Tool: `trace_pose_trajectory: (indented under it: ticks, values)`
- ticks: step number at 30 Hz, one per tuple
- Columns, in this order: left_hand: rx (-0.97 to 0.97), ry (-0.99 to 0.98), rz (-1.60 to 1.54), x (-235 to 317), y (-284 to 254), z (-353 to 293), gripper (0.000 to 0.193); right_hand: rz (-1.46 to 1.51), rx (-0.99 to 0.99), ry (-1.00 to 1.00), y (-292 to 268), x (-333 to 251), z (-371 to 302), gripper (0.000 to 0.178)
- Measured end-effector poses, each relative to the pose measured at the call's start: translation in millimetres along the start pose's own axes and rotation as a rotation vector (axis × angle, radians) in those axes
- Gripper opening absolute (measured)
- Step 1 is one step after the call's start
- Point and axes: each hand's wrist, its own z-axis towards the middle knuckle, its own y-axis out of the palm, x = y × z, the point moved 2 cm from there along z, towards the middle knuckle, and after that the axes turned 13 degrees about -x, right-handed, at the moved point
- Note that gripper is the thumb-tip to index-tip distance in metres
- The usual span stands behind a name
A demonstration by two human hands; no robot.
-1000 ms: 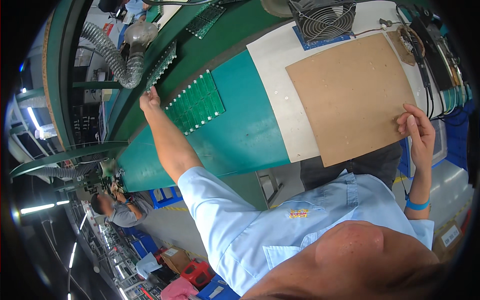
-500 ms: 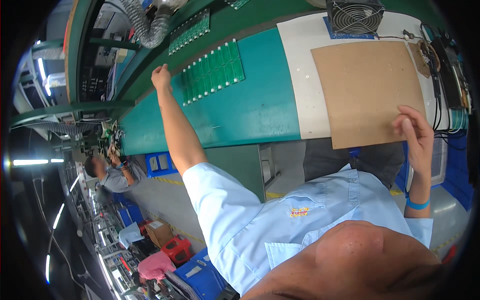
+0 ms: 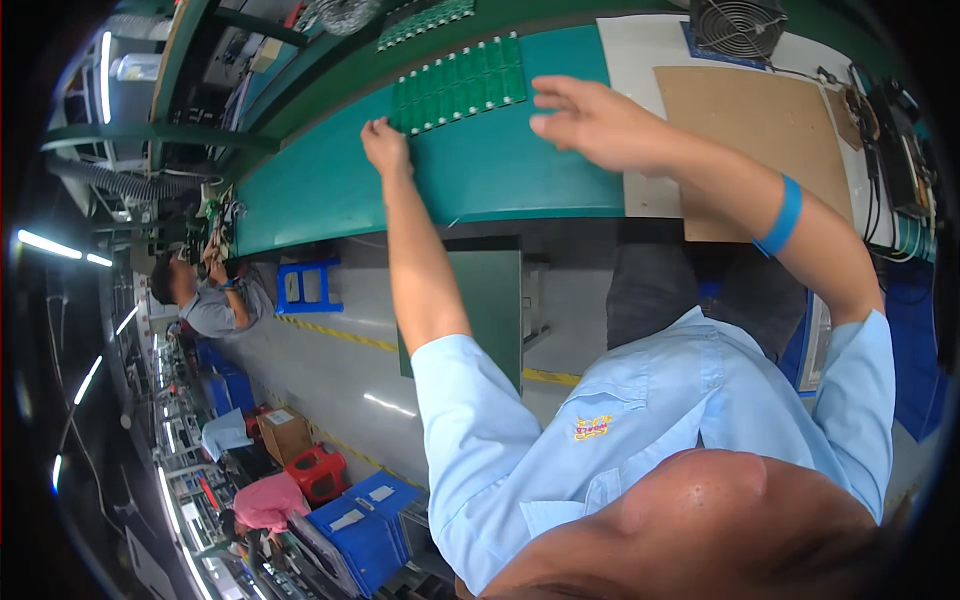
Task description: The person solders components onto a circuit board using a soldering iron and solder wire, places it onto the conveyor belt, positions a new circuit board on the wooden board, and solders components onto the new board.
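A green panel of joined circuit boards (image 3: pixel 460 85), with small white parts along its long edges, lies on the teal bench surface (image 3: pixel 320 195). My left hand (image 3: pixel 385 148) is beside the panel's near left corner, its fingers curled together. Whatever they hold, if anything, is too small to make out. My right hand (image 3: pixel 595 122) hovers over the teal surface just right of the panel. Its fingers are apart and nothing is in them. On that wrist is a blue band (image 3: pixel 780 216).
A second green board panel (image 3: pixel 425 22) lies farther back. At the right are a brown board (image 3: pixel 765 130) on a white mat, a fan (image 3: pixel 738 27) and cables. Frame posts (image 3: pixel 160 135) stand at the left. Beyond the bench's left end a co-worker (image 3: pixel 215 295) sits.
My right hand has swung left from beside the brown board to near the panel. My left hand has come nearer to me and right, to the panel's corner. The whole view has shifted.
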Motion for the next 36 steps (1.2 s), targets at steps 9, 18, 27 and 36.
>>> trace_pose_trajectory:
  ticks: [9, 18, 27, 36]
  values:
    - [0.033, 0.02, 0.104, 18.7, 3.3, -23.3, 0.044, -0.261, 0.267, 0.236, -2.2, 30.0, 111.8, 0.064]
    - [0.048, 0.025, -0.005, 15.0, -2.0, -28.6, 0.043, -0.415, 0.355, 0.042, -6.2, 66.4, 135.1, 0.051]
    - [-0.085, -0.114, -0.29, 24.9, -16.3, -30.0, 0.038, -0.198, 0.505, 0.056, -38.2, 70.9, 125.9, 0.039]
    - [-0.187, -0.249, -0.647, 50.2, -32.0, -43.4, 0.046, 0.091, 0.524, -0.106, -61.0, 63.8, 98.7, 0.042]
